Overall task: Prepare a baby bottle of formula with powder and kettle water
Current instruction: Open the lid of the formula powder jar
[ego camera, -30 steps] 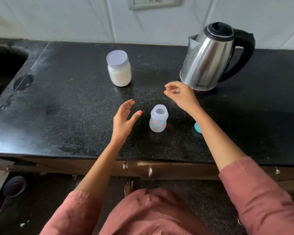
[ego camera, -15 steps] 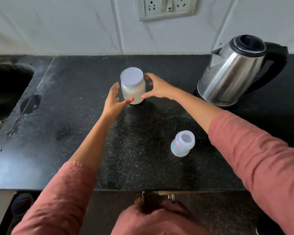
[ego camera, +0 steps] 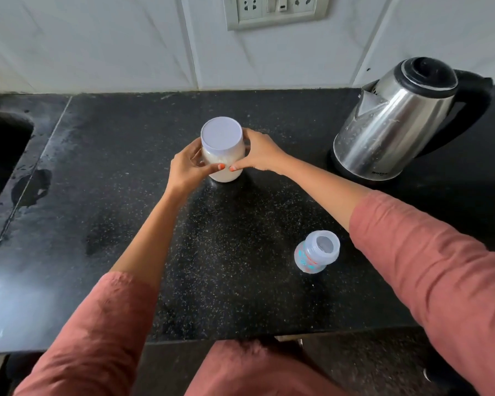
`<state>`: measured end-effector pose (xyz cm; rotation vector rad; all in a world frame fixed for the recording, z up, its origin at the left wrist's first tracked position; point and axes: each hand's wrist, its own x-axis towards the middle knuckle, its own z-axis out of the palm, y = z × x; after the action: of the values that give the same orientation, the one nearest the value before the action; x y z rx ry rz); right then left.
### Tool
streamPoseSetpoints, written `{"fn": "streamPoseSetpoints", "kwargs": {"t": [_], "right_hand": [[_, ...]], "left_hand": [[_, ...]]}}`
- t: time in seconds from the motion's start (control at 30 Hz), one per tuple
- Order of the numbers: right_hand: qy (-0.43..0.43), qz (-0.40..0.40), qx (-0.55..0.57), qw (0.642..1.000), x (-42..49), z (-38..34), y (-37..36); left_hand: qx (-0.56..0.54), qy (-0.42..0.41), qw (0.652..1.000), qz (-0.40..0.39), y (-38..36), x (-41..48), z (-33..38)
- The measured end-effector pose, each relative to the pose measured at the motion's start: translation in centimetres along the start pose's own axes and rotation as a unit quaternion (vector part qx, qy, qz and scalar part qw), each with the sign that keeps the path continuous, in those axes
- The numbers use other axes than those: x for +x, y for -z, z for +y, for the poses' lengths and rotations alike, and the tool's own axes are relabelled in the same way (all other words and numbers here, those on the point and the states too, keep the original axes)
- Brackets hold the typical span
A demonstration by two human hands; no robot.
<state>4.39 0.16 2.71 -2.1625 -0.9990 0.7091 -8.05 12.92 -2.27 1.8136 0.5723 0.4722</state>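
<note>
View from above, looking down at a black speckled stone countertop [ego camera: 120, 252] against a white tiled wall [ego camera: 97, 44]. A person in loose rust-pink sleeves [ego camera: 440, 281] reaches forward with both arms.

Near the middle of the counter, toward the back, is a clear powder jar [ego camera: 223, 155] with a pale lilac lid that is on. White powder fills most of it. Both hands grip the jar. The left hand [ego camera: 187, 167] wraps its left side and the right hand [ego camera: 259, 152] wraps its right side. The fingers of each hand curl round the jar's body toward the back, where they are partly hidden. The two thumbs, with orange-painted nails, lie across the front and nearly touch tip to tip. The pictures do not show whether the jar's base rests on the counter or is just off it.

A small clear baby bottle [ego camera: 316, 255] with orange and blue print stands upright near the front right of the counter. Its mouth is open, and it is well apart from the jar and just beside the right forearm.

A stainless steel kettle [ego camera: 395, 124] sits at the back right, with a black lid that is down and a black handle on its right. Its spout points left.

A white socket plate [ego camera: 275, 10] is on the wall above the jar. At the far left edge is a dark sink [ego camera: 3, 150], with a wet patch [ego camera: 30, 190] on the counter just beside it
</note>
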Motion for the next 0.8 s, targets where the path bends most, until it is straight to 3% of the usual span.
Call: {"fn": "streamPoseSetpoints", "kwargs": {"t": [0.37,0.8], "right_hand": [[0.013,0.003,0.001,1.000,-5.1,-0.9,0.0],[-0.042,0.016,0.036,0.998,-15.8,-2.5,-4.1]], "left_hand": [[-0.001,-0.012,1.000,-0.010,0.0,-5.0,2.2],[-0.012,-0.007,0.999,-0.047,0.4,-15.4,3.5]]}}
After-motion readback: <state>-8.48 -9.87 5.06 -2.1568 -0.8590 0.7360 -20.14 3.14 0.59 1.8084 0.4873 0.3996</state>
